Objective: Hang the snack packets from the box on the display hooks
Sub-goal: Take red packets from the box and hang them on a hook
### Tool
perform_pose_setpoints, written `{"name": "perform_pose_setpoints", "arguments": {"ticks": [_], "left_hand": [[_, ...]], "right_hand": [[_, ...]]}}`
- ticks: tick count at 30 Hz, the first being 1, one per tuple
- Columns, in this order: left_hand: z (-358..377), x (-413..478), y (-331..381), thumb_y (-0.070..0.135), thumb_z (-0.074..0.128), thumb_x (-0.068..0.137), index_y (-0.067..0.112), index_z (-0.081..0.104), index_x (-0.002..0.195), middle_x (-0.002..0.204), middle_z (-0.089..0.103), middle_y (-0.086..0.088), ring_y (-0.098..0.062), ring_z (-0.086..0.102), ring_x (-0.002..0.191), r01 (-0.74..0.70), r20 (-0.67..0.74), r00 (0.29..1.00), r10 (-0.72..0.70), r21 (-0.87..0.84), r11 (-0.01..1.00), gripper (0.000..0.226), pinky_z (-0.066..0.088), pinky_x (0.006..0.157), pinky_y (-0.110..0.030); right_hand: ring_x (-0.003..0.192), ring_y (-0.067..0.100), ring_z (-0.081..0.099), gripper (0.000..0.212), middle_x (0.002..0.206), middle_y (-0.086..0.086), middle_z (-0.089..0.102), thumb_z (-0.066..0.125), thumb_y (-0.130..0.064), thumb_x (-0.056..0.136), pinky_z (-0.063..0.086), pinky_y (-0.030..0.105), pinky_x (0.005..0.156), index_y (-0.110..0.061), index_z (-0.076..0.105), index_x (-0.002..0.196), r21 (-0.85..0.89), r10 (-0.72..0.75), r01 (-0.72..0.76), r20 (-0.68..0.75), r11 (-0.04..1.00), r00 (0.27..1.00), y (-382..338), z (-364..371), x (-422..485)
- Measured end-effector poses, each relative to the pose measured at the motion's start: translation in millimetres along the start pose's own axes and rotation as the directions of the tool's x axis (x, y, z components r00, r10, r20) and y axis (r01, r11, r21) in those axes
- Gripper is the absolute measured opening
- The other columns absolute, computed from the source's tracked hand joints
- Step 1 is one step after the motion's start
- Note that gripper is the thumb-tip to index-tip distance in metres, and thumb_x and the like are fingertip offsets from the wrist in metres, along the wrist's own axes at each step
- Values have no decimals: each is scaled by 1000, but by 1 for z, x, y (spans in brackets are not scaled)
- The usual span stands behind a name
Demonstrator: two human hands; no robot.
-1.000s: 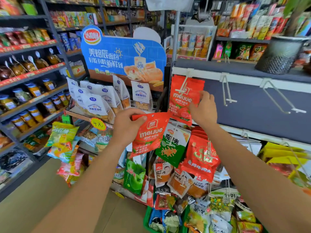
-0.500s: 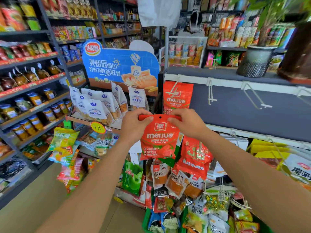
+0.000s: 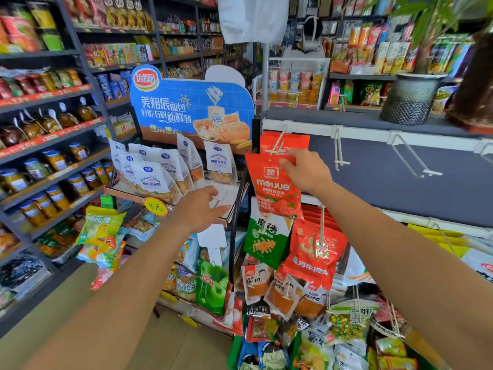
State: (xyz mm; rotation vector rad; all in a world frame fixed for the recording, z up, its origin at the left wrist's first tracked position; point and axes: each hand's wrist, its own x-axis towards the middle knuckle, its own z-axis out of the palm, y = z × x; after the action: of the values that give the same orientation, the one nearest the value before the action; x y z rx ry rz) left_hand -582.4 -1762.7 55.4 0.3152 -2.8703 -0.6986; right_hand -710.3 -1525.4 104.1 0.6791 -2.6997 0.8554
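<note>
Head view: the red "meijue" packet hangs upright, long axis vertical, top edge toward 12 o'clock, printed face to the camera, a strawberry picture low on it. Its top meets the tip of a white display hook. The right hand pinches its upper right corner. The left hand, at 8 o'clock from the packet, is spread loosely and holds nothing.

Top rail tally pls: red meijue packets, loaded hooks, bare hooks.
Red packets: 2, the front packet in the right hand's grip, the back packet behind it.
Loaded hooks: 1, the leftmost hook.
Bare hooks: 3, a near hook, a middle hook and an edge hook cut off by the frame.
Total: 6.
</note>
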Motion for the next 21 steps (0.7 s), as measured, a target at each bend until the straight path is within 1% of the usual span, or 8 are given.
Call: {"name": "perform_pose_setpoints", "arguments": {"ticks": [6,9,10,11,13,14,17,21], "left_hand": [[6,10,-9,45,63,88,16,51,134,128,60,-3,-22,54,117,-7,-16,1000,7,3,1000,55,44,95,-34],[7,15,-11,44,63,88,16,52,132,126,61,-3,-22,55,115,-15,-19,1000,15,10,1000,53,45,96,-36],[8,16,-13,44,63,88,16,53,132,126,61,-3,-22,56,115,-16,-16,1000,17,10,1000,53,46,95,-36],[9,18,-14,45,63,88,16,53,132,126,61,-2,-22,56,114,-18,-11,1000,18,11,1000,53,46,95,-36],[11,21,-17,46,63,88,18,53,131,125,61,-2,-22,57,112,-18,-3,1000,18,15,1000,52,46,94,-36],[12,23,-18,46,63,88,18,53,131,124,61,-2,-21,57,112,-17,-3,1000,17,12,1000,52,47,94,-36],[16,27,-18,45,63,88,18,54,129,123,62,-2,-22,58,111,-9,0,1000,9,-7,1000,50,48,94,-38],[20,30,-16,44,63,88,20,54,128,123,62,-1,-22,59,112,-9,-5,1000,8,-8,1000,48,48,92,-36]], "right_hand": [[73,28,60,26,72,-1,58,50,-37,100,37,31,57,-16,59,86,-15,36,-36,-22,999,999,8,8,17],[81,24,58,23,82,-6,59,50,-39,100,42,33,66,-23,66,106,4,38,-38,-62,999,997,13,12,20],[82,23,58,24,84,-7,59,51,-39,100,42,33,68,-23,67,108,13,40,-39,-82,999,996,15,13,20],[81,23,57,23,82,-7,60,51,-39,99,42,33,68,-24,67,104,22,42,-40,-99,999,994,17,14,21],[76,24,58,23,71,-9,58,51,-40,99,40,31,63,-25,62,85,31,42,-39,-116,999,992,21,15,22],[75,24,59,24,68,-10,55,51,-40,98,39,30,62,-25,61,83,29,46,-43,-111,999,993,23,16,23],[76,24,60,20,69,-9,56,51,-41,98,43,32,64,-26,62,90,13,59,-58,-81,998,995,26,16,26],[69,24,58,27,65,-5,56,50,-38,98,38,30,60,-21,57,79,14,46,-45,-95,999,994,24,17,26]]}}
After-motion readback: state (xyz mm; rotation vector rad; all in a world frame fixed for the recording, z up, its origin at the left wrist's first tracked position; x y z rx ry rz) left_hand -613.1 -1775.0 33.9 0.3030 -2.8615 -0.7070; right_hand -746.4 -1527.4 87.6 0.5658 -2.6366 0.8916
